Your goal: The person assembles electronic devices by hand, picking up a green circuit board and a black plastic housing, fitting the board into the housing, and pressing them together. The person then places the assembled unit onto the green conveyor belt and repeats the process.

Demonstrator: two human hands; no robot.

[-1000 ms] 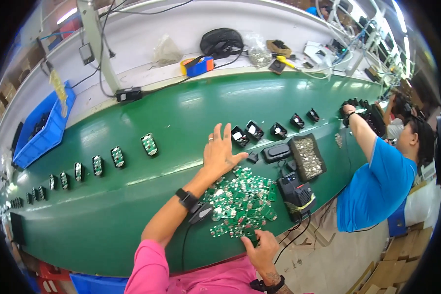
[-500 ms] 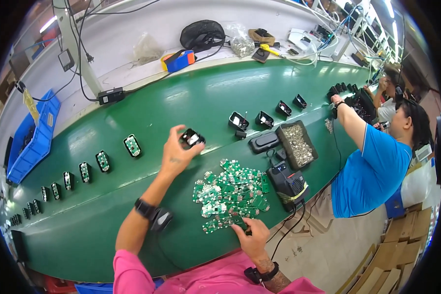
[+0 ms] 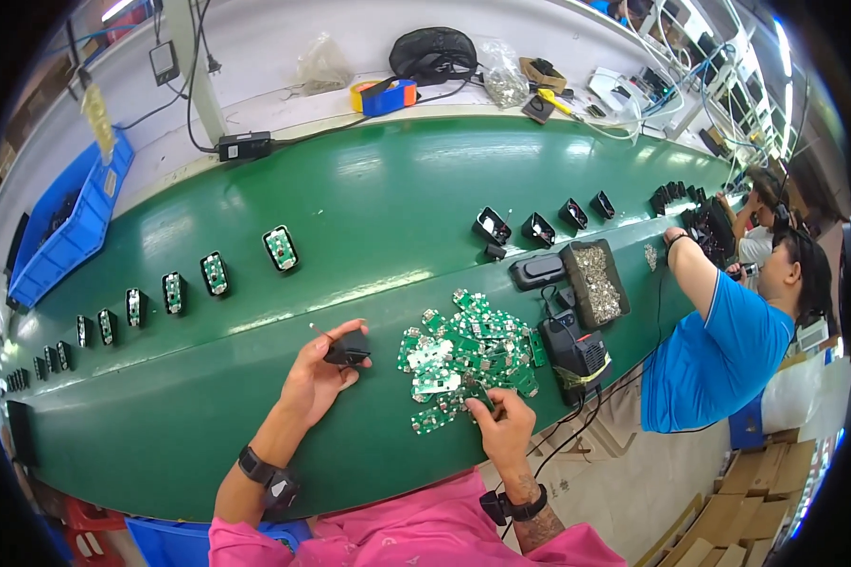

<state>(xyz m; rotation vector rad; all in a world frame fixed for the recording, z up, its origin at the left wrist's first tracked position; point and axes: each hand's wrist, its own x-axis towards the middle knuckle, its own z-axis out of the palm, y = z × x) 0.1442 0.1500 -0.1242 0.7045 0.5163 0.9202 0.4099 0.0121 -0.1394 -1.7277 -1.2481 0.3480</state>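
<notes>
My left hand (image 3: 320, 378) is closed around a small black plastic housing (image 3: 348, 350), tilted so that its dark outer side shows. A thin light-coloured piece pokes out beside the fingers. At the front edge of a loose heap of green circuit boards (image 3: 468, 345), my right hand (image 3: 507, 430) pinches a circuit board (image 3: 482, 398), partly covered by the fingers. To the left, a row of black housings with green boards inside runs away from me, the closest being one housing (image 3: 280, 248).
Right of the heap stand a black corded device (image 3: 577, 354), a bin of small metal parts (image 3: 596, 285) and a black case (image 3: 537, 271). Beyond are several open housings (image 3: 539, 229). A blue crate (image 3: 71, 222) sits far left. A person in a blue shirt (image 3: 719, 354) works at right.
My left hand has come nearer to me with the housing and turned it. My right hand has lifted from the heap's near edge toward its middle. The whole view has shifted.
</notes>
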